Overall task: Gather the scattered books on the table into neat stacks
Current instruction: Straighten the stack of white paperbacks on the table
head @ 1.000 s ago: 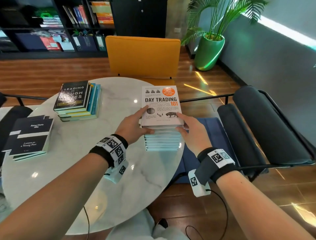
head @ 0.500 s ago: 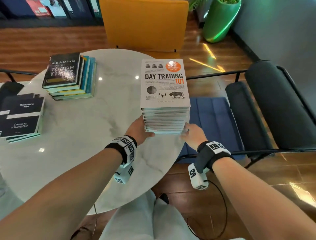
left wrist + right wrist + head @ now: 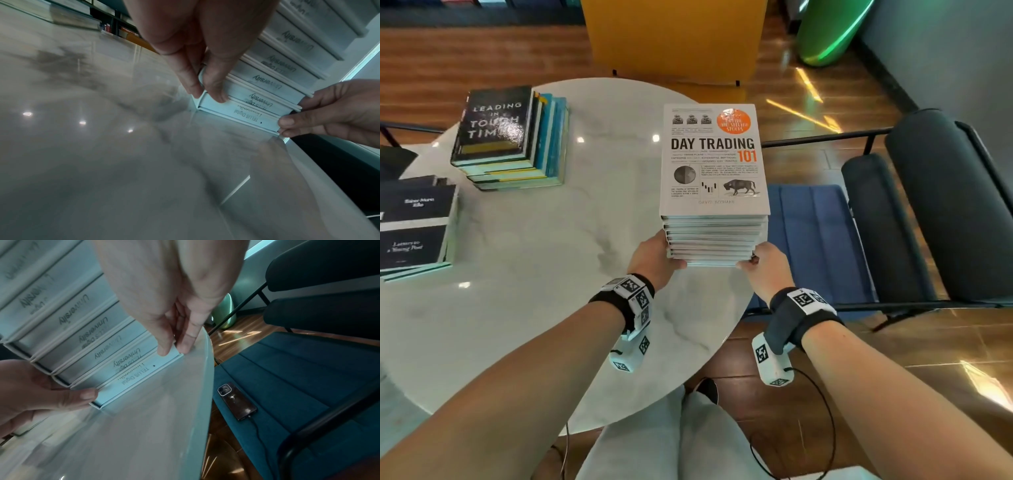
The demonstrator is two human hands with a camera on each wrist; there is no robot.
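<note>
A round, white marbled bench [image 3: 544, 260] carries your work above a wooden floor [image 3: 465, 58], its polished top catching ceiling lights; a yellow chair [image 3: 671, 37] stands at the far side, a green planter [image 3: 825, 37] sits in the far right corner, and a dark-framed chair [image 3: 941, 212] with a blue seat cushion [image 3: 811, 240] waits just beside the bench's right rim; a phone [image 3: 237, 400] on a cable lies on that cushion. Your tall stack of books [image 3: 715, 240] stands near the right edge of the bench, close to the rim, with bare marble open to its left and toward you; your left hand [image 3: 654, 257] grips the stack's lower left corner, thumb on the near face, while your right hand [image 3: 765, 263] pinches the lower right corner, both clasping the bottom volumes. The stack is squared, pale hardbacks with "University" printed on their edges, topped by a white book titled Day Trading 101 [image 3: 714, 161]; a second pile [image 3: 513, 140] under a dark cover sits at the far left, and a third, dark-covered pile [image 3: 414, 226] lies at the left edge.
</note>
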